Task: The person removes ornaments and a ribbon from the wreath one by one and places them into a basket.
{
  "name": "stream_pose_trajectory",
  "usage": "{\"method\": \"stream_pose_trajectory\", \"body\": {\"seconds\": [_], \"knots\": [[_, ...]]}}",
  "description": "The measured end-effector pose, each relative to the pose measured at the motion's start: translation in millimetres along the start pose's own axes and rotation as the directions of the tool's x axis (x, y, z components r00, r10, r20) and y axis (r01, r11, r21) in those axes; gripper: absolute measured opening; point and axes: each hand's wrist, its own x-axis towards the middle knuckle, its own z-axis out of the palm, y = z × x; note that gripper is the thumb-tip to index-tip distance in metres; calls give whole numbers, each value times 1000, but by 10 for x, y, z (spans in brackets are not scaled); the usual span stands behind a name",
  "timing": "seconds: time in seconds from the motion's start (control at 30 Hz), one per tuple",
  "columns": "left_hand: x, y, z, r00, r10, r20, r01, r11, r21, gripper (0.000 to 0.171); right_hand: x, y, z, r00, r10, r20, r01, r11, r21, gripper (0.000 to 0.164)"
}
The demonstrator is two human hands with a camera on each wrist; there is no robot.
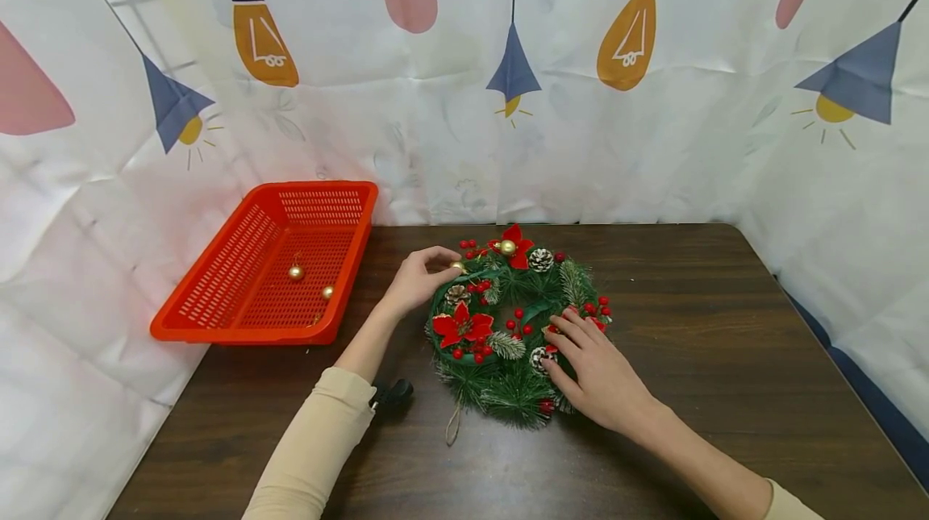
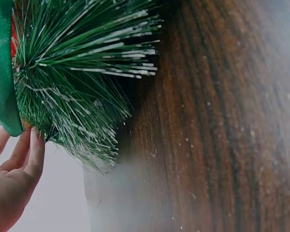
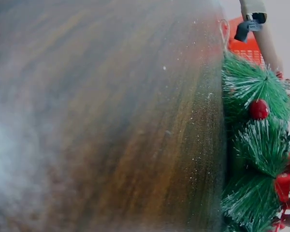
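A green Christmas wreath (image 1: 515,399) lies flat on the table, trimmed with red poinsettias (image 1: 462,325), frosted pine cones (image 1: 540,260), red berries and a green ribbon (image 2: 2,72). At its upper left edge, my left hand (image 1: 421,282) pinches a small gold ball ornament (image 1: 457,267). The ribbon partly covers those fingertips in the left wrist view. Another gold ball (image 1: 507,247) sits at the centre of the top poinsettia. My right hand (image 1: 598,375) rests on the wreath's right side, its fingers spread over a pine cone and red petals. The right wrist view shows only its fingertips.
A red plastic basket (image 1: 210,336) stands to the left, with gold balls (image 1: 296,272) inside. The dark wooden table (image 1: 697,326) extends right of the wreath. A hanging loop (image 1: 453,426) sticks out at the wreath's near edge. A patterned curtain (image 1: 450,141) hangs behind.
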Motion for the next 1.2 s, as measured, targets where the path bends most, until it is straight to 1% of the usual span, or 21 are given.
{"method": "stream_pose_trajectory", "body": {"seconds": [0.17, 0.3, 0.4, 0.6, 0.83, 1.0, 1.2], "knots": [[-38, 25, -30, 1000, -2, -7, 2, 1000, -3, 24, 18, 14, -17, 1000, -9, 20, 7, 995, 96, 42], [-80, 58, -56, 1000, 6, -12, -6, 1000, -6, 28, 33, 36, -39, 999, -13, 48, 4, 983, 182, 37], [-106, 77, -75, 1000, 15, -11, -15, 1000, -6, 28, 40, 51, -52, 998, -20, 59, 7, 978, 210, 36], [-169, 121, -107, 999, 35, 7, -35, 999, -4, 30, 52, 80, -87, 994, -25, 104, 1, 975, 222, 36], [-247, 180, -112, 999, 41, 32, -41, 999, -10, 30, 85, 132, -151, 989, -60, 138, 24, 969, 247, 39], [-289, 215, -106, 997, 59, 52, -58, 998, -23, 32, 88, 159, -171, 993, -45, 109, 21, 976, 217, 42], [-341, 279, -104, 995, 84, 49, -84, 996, -6, 31, 52, 120, -116, 998, -51, 43, 44, 987, 152, 50]]}}
